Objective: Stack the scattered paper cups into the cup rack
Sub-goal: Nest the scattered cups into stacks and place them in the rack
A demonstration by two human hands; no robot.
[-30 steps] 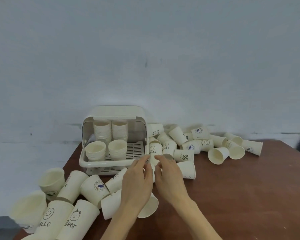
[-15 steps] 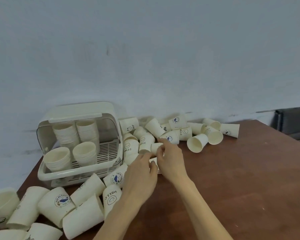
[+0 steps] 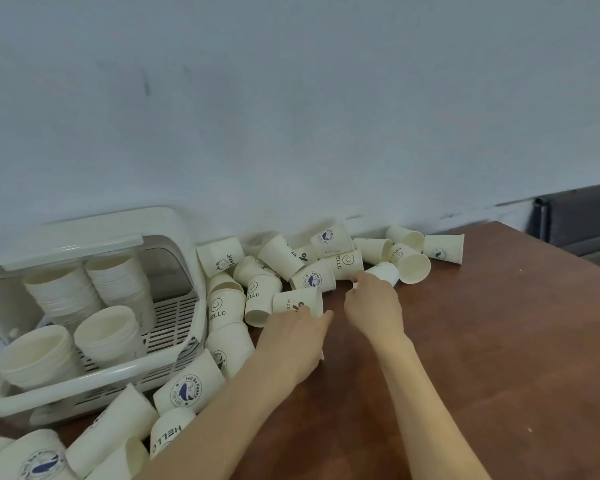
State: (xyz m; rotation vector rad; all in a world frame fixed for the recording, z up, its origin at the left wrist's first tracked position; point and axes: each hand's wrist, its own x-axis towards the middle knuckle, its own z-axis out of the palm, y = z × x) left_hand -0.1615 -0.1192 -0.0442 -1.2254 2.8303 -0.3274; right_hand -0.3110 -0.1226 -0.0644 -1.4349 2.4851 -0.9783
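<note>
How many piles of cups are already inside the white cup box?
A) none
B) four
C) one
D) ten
B, because the cup rack holds four stacks: two tall ones at the back and two shorter ones at the front.

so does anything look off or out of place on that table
Yes: dozens of paper cups lie tipped on their sides across the table, beside and in front of the cup rack. Only four stacks stand inside it. Nothing looks crushed or spilled.
</note>
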